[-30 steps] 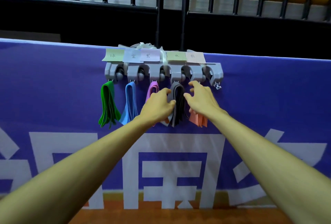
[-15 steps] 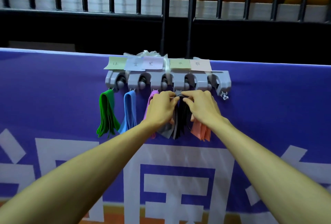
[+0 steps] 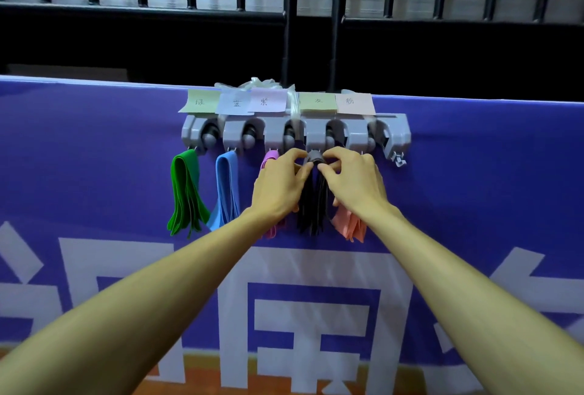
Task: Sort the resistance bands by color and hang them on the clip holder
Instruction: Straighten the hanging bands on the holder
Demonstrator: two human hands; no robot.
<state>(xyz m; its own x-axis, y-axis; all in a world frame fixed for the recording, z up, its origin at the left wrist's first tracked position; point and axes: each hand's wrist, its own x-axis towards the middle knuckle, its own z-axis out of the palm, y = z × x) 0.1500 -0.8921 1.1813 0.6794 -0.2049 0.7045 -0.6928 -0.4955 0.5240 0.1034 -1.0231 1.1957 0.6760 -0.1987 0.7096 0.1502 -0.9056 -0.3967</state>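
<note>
A grey clip holder (image 3: 316, 134) with several slots hangs on a purple banner, with coloured paper labels (image 3: 275, 102) stuck above it. Green bands (image 3: 185, 192) hang at the left slot, blue bands (image 3: 227, 192) beside them, then purple bands (image 3: 268, 159) partly behind my left hand. The dark grey bands (image 3: 311, 205) hang under the fourth slot, pink bands (image 3: 349, 224) under the fifth. My left hand (image 3: 278, 186) and my right hand (image 3: 354, 183) both pinch the top loop of the grey bands just under the holder.
The purple banner (image 3: 94, 173) with large white characters covers a barrier. Black metal railing (image 3: 287, 15) rises behind it, with yellow padding beyond. A small metal hook (image 3: 398, 159) dangles at the holder's right end. An orange floor strip shows at the bottom.
Both hands rose from the hanging grey bands to their top loop under the fourth slot and pinched it. The view moved closer to the holder.
</note>
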